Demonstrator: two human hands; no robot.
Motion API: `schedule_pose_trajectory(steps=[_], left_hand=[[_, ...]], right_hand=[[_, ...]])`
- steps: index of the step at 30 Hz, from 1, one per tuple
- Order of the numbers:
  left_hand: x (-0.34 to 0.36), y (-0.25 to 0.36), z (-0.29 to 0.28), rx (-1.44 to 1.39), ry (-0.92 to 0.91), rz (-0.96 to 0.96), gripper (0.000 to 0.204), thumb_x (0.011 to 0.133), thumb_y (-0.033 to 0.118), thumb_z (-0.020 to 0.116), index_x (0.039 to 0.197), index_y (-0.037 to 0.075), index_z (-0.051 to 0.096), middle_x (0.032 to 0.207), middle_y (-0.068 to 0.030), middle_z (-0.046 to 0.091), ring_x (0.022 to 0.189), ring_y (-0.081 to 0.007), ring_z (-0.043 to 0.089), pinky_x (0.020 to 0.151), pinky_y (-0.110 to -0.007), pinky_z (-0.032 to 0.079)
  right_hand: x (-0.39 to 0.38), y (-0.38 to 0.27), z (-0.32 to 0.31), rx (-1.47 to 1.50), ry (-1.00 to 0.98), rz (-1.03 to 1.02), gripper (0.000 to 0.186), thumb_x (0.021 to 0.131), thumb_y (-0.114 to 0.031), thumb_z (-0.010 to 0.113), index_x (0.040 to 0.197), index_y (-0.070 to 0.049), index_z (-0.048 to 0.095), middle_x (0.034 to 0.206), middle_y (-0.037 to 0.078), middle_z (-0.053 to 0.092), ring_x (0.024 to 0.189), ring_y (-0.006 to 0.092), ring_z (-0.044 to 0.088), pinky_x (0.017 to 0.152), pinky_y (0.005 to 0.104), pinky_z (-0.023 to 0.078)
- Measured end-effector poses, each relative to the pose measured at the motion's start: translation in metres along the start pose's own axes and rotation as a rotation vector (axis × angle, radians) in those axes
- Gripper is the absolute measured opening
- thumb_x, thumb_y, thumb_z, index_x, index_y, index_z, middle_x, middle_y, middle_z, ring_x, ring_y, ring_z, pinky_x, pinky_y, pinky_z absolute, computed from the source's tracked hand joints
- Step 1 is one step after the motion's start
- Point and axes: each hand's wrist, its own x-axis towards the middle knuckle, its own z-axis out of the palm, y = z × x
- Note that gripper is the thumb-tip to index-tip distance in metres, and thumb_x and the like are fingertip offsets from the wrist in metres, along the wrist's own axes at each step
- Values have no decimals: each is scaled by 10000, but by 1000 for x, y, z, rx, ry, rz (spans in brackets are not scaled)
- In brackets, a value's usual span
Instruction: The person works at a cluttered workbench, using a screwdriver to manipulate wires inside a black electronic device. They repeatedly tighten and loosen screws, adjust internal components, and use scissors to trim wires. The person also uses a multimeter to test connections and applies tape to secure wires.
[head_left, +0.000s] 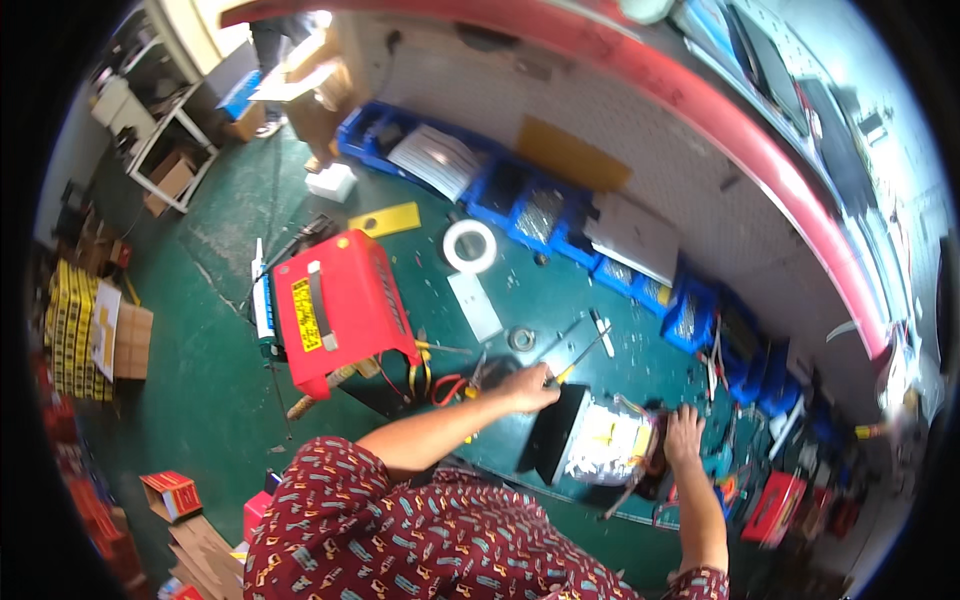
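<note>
An opened electrical unit (612, 445) with a bright silvery middle and loose wires lies in front of me. At its left end stands a black panel (562, 432). My left hand (528, 390) is closed just above that panel, around the yellow handle of a screwdriver (567, 373) whose thin shaft points up and to the right. Part of the handle is hidden by the fingers. Over the unit's right end lies my right hand (685, 434), its fingers spread and touching the dark end part.
A red cover (340, 300) stands to the left, with red-handled pliers (447, 390) nearby. Tape rolls (469, 246), a metal plate (474, 306) and blue parts bins (540, 212) line the back. Another red cover (773, 508) sits at the right. A red shelf edge (700, 110) crosses above.
</note>
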Motion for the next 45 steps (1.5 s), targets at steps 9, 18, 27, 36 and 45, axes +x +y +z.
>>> schedule_pose_trajectory(steps=[9,18,27,36,45], left_hand=[[-14,-18,2,317,56,-291,462,842,270,664,1190,-8,542,1147,-227,663,1070,-382,652,916,-464,527],[-3,-57,3,500,192,-187,369,796,272,722,1057,20,658,1075,-227,687,1031,-386,658,908,-462,522],[21,-8,7,363,361,207,272,878,128,640,1130,33,601,1042,-192,669,981,-369,654,833,-466,515],[122,122,152,73,-87,400,216,884,105,610,1066,40,707,1037,-170,709,1034,-337,669,894,-425,520],[159,131,219,348,-99,494,228,821,91,647,1042,39,662,1000,-207,687,1015,-399,644,876,-497,498]], right_hand=[[0,-12,-34,241,298,-53,245,825,-162,674,1026,-47,596,1103,142,586,1097,357,519,909,486,411],[47,-88,-53,1061,454,402,214,802,-129,729,968,-18,652,779,151,667,710,223,657,674,367,513],[25,-156,-65,1330,564,320,523,837,-201,757,1269,36,583,1088,192,698,865,225,677,787,354,538],[-138,-181,-62,1714,267,746,233,947,-130,617,1101,39,662,935,79,706,759,105,639,642,249,529],[-195,-182,-39,1881,187,991,204,949,-95,605,1105,28,653,1030,78,708,795,121,654,647,250,546]])
